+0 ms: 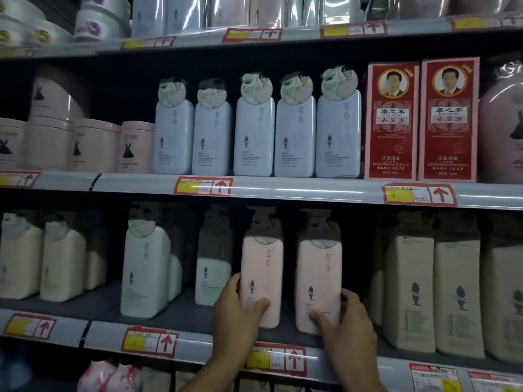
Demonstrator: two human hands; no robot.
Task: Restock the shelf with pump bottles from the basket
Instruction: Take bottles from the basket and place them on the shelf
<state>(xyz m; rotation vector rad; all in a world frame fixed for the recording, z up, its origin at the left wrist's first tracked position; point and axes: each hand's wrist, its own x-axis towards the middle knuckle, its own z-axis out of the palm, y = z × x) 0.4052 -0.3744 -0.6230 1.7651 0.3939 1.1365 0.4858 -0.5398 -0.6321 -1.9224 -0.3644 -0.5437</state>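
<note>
On a dim store shelf, the left hand grasps one pink pump bottle and the right hand grasps its neighbour.

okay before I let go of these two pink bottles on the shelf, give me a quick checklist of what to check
1. Left hand holds the left pink bottle: ok.
2. Right hand holds the right pink bottle: ok.
3. Both bottles upright: ok.
4. Labels facing front: ok.
5. Bases fully seated on the shelf: cannot tell, hands cover them.
6. Gap between the bottles: ok, apart.
</note>
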